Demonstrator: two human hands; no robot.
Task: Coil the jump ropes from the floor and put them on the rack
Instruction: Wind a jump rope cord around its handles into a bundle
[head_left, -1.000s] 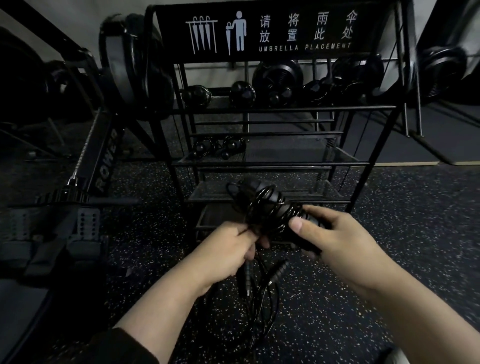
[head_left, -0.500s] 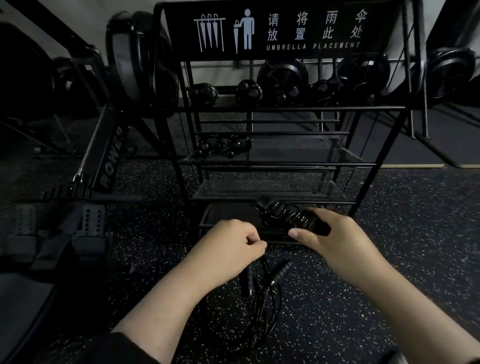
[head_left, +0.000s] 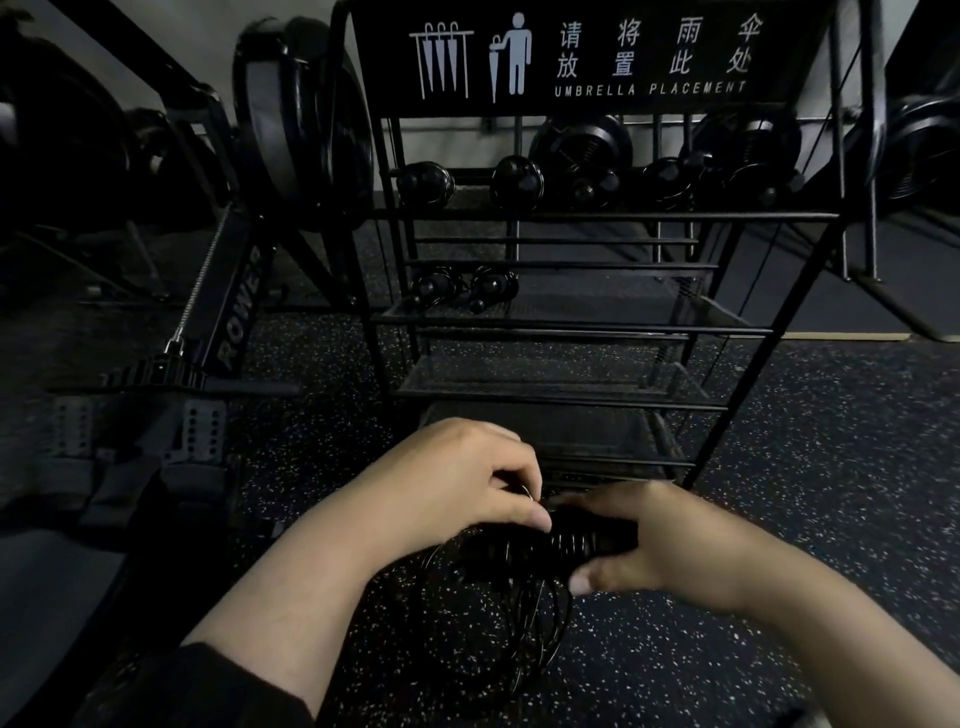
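A speckled dark floor fills the lower view. At twelve o'clock stands the black wire rack, tiered with mesh shelves and topped by a sign reading "UMBRELLA PLACEMENT". At ten o'clock sits a rowing machine with footplates beside it. Dumbbells line the rack's top shelf, and a dark bundle lies on the next one down. At six o'clock, just in front of the rack's lowest tier, the left hand pinches a strand of the jump rope, fingers curled. The right hand, blurred, grips the coiled part of it. Loose loops hang toward the floor.
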